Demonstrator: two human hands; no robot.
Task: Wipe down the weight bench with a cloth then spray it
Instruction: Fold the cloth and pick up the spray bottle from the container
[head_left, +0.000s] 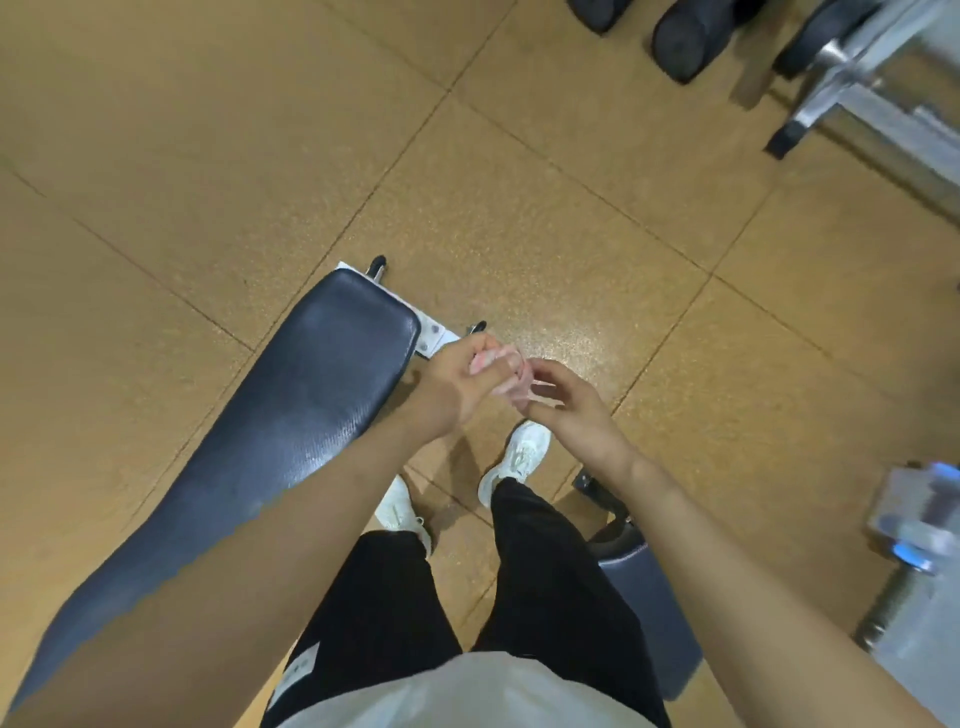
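No readable text, brand, number or sign anywhere. Only a pale tag (300, 670) on the black trousers (384, 613), near, left of centre, with marks too blurred to read.

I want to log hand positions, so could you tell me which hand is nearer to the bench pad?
The left hand: it sits just off the right edge of the bench pad, gripping the pink cloth. The right hand also holds the cloth, farther from the pad, over the floor.
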